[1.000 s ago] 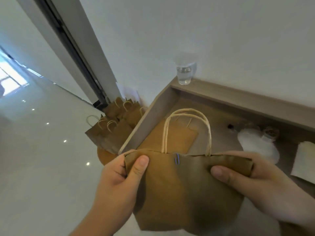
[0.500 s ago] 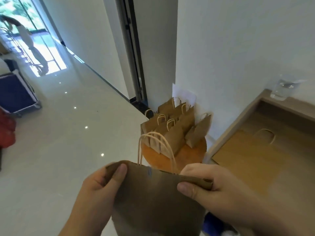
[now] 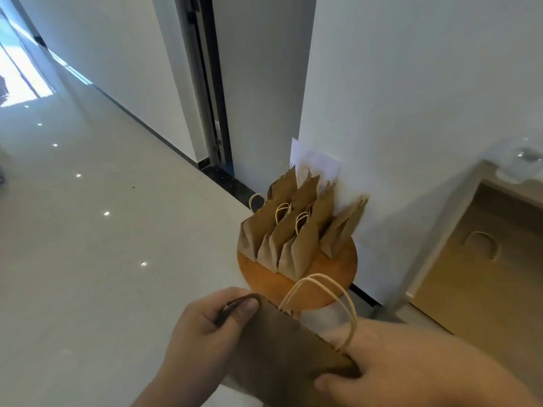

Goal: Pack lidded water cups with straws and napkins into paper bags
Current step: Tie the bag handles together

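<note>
We hold the brown paper bag (image 3: 282,348) by its folded top, one hand at each end. Our left hand (image 3: 205,327) pinches the left corner, with the thumb laid over the fold and the fingers curled behind. Our right hand (image 3: 411,365) grips the right end lower down, so the top edge slants down to the right. The hands are apart and both are clamped on the bag. Its pale twisted-paper handles (image 3: 323,292) stand up between them. We cannot see what is inside.

The bag hangs in the air at the near edge of the round orange wooden stool (image 3: 332,277). On the stool a row of closed brown bags (image 3: 293,230) stands packed tight, leaning towards the white wall. Only a narrow bare strip is left at the near edge, and that is our worry. Set there, our bag could slip off onto the glossy floor or knock the leaning row over. If it holds a cup of water, the slant we give it could tip the cup and start a leak.

Further right, a flat brown bag (image 3: 470,274) lies on a light wooden desk. A blurred clear cup (image 3: 523,163) sits on the ledge above it.
</note>
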{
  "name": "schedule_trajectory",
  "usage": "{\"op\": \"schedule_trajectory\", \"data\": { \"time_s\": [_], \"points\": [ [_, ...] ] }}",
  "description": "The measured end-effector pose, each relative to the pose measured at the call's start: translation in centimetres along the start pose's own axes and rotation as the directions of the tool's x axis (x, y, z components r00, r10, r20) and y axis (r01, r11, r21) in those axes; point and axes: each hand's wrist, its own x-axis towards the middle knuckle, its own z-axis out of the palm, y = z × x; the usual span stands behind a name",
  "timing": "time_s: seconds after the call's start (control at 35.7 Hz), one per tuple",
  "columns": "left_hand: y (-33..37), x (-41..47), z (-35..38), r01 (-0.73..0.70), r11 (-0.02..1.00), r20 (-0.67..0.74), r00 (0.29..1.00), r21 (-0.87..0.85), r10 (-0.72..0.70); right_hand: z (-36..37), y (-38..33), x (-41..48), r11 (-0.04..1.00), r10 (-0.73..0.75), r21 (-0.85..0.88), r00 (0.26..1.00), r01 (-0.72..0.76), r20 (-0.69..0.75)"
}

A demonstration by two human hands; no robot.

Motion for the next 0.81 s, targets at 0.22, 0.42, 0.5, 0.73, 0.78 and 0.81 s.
{"op": "schedule_trajectory", "data": {
  "time_s": [0.22,0.42,0.5,0.73,0.78,0.81],
  "points": [
    [0.7,12.9,2.3,0.032,0.996,0.118,0.992,0.088,-0.043,-5.5,4.0,6.5,0.979,0.163,0.14,0.983,-0.15,-0.085],
    [1.1,23.7,6.0,0.05,0.983,0.302,0.948,0.176,-0.102,-9.1,8.8,11.8,0.924,0.32,0.263,0.939,-0.279,-0.128],
    [0.6,27.2,7.2,0.056,0.974,0.355,0.925,0.219,-0.133,-9.7,11.2,13.9,0.863,0.441,0.347,0.883,-0.367,-0.162],
    [0.9,37.7,9.6,-0.084,0.971,0.461,0.887,0.225,-0.03,-10.4,19.1,22.9,0.587,0.738,0.635,0.653,-0.502,-0.166],
    [1.6,40.1,10.5,-0.125,0.964,0.485,0.874,0.234,-0.005,-10.6,21.3,25.4,0.51,0.793,0.707,0.587,-0.491,-0.164],
    [2.0,41.1,10.9,-0.136,0.963,0.498,0.867,0.233,0.002,-10.6,22.3,26.6,0.465,0.815,0.749,0.558,-0.471,-0.156]
  ]
}}
